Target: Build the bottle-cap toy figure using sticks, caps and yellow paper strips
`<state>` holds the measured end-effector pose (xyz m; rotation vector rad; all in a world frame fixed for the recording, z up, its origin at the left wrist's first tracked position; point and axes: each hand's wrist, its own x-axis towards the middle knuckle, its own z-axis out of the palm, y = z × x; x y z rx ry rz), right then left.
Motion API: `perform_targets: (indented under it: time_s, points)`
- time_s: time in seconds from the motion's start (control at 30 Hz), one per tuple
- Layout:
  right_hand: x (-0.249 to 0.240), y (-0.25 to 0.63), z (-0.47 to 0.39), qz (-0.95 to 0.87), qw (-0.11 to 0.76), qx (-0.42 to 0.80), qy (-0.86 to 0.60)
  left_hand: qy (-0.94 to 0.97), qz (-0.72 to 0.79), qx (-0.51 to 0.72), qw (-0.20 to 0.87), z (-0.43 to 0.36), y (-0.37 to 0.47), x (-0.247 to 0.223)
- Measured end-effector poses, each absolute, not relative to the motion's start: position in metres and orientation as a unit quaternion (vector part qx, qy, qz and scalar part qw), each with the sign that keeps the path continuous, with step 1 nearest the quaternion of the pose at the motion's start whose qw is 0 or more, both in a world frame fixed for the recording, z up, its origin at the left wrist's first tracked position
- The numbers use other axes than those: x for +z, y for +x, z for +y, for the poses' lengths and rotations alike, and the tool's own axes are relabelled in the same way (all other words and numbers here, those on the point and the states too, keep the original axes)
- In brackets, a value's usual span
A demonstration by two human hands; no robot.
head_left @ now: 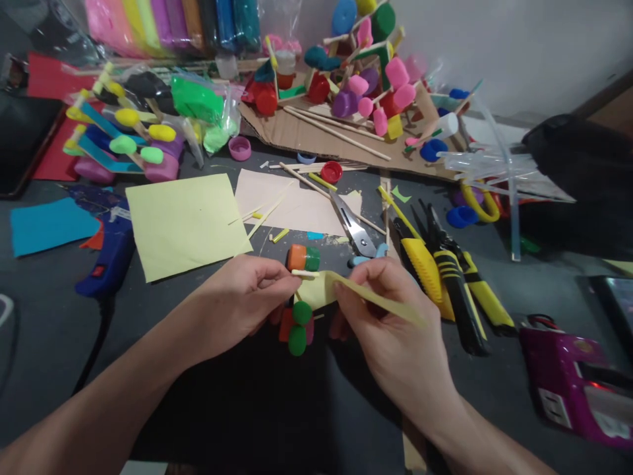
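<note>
Our left hand (260, 293) grasped the toy (299, 313) between thumb and fingertips, and our right hand (395, 323) pinched the yellow strip (376, 298). The toy was between our hands, its green balls toward us and its orange-and-green block on the far side. One end of the strip reached the toy; the other ran rightward past our right thumb.

The widest room for moving was on the near side, where the dark desk (237, 409) stretched to its near edge. Farther off, the sheet (185, 224) bordered our left hand's space, its near right corner close to the wrist. The scissors (356, 227) bounded the far side, blue handles just beyond our right hand, while the cutter (420, 267) and pliers (457, 300) crowded the right. The glue gun (106, 231) was on the far left, well apart from our fingers.

Both forearms slanted inward from the near corners, fingers curled and thumbs facing each other.
</note>
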<state>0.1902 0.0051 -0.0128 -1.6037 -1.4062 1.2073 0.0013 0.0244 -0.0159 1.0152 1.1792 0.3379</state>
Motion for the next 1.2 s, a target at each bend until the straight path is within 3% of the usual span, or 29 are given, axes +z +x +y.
perform_targets:
  time_s: [0.3,1.2]
  points:
    - [-0.0141,0.1982,0.0073,-0.725,0.262,0.286,-0.569,0.465,0.538,0.170,0.683,0.0226,0.0005,-0.0166]
    - [-0.0117,0.1947,0.0052,-0.668,0.279,0.390,-0.570,0.416,0.520,0.217,0.714,0.0255,0.0030,-0.0146]
